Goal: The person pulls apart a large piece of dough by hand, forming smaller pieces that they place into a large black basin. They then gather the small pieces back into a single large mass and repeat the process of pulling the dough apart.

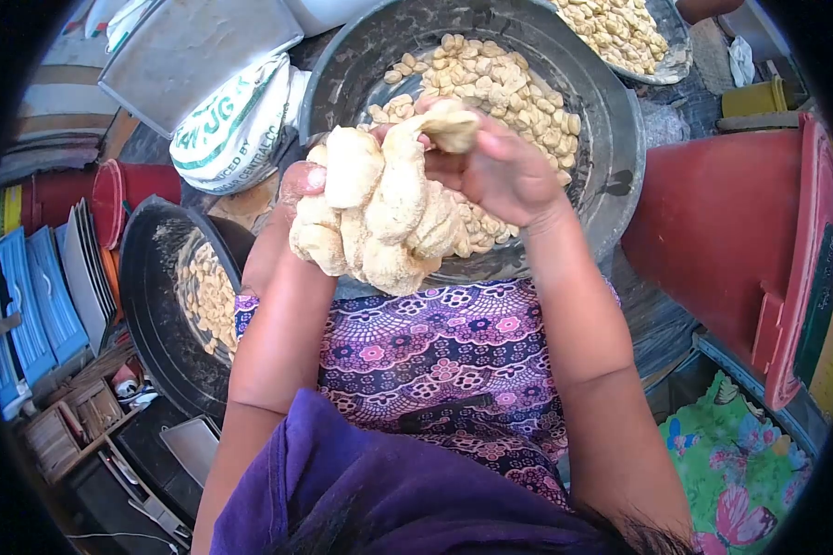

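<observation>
A big lump of floury, pale yellow dough (379,208), in thick folded strands, rests in my left hand (304,183). My left thumb shows at its side; the other fingers are mostly hidden beneath and behind it. My right hand (504,166) is closed on the free end of one dough strand, which bends up from the top of the lump. Both hands are above the near part of a large black basin (625,139). Many small flattened dough pieces (518,92) lie inside it, dusted with flour.
On the left stands another black basin (143,305) with similar pieces. A third container (680,65) of them is at the top right. A printed white sack (241,139) is at the upper left. A large red bin (713,240) stands close on the right.
</observation>
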`<state>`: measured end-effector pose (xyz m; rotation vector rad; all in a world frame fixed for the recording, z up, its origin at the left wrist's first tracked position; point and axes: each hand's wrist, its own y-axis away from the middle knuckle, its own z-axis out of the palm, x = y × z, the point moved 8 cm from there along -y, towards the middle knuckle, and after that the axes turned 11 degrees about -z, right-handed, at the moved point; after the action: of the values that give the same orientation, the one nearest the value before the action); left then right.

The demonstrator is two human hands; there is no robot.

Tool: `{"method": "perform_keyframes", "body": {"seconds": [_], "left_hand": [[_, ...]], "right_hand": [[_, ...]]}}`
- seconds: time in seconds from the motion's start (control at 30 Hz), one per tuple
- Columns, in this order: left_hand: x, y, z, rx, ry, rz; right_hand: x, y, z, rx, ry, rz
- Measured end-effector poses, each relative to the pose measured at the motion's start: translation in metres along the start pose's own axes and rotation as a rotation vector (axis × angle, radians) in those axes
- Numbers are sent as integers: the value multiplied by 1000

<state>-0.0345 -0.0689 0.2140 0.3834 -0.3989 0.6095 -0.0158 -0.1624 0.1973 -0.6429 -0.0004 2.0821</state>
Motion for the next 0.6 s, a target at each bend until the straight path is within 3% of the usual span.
{"method": "perform_keyframes", "body": {"seconds": [0.07, 0.13, 0.2, 0.33, 0.4, 0.47, 0.53, 0.57, 0.6], "left_hand": [[9, 6, -16, 61, 78, 204], [2, 3, -13, -4, 192, 117], [3, 1, -25, 118, 220, 174], [-5, -11, -18, 167, 270, 144], [-10, -15, -20, 138, 268, 111], [-13, -16, -28, 260, 255, 115], [-19, -20, -28, 253, 259, 94], [-20, -21, -29, 276, 216, 94], [-22, -22, -31, 300, 172, 95]], "right_hand": [[-24, 1, -3, 35, 56, -96], [-44, 6, -8, 70, 112, -192], [-47, 11, -14, 141, 252, -119], [-41, 9, -2, 133, 356, -121], [-33, 11, -14, 236, 714, -1], [-29, 9, -10, 277, 715, -23], [-47, 7, 2, 313, 778, -375], [-45, 7, 5, 313, 777, -374], [-44, 8, 10, 313, 1032, -320]]}}
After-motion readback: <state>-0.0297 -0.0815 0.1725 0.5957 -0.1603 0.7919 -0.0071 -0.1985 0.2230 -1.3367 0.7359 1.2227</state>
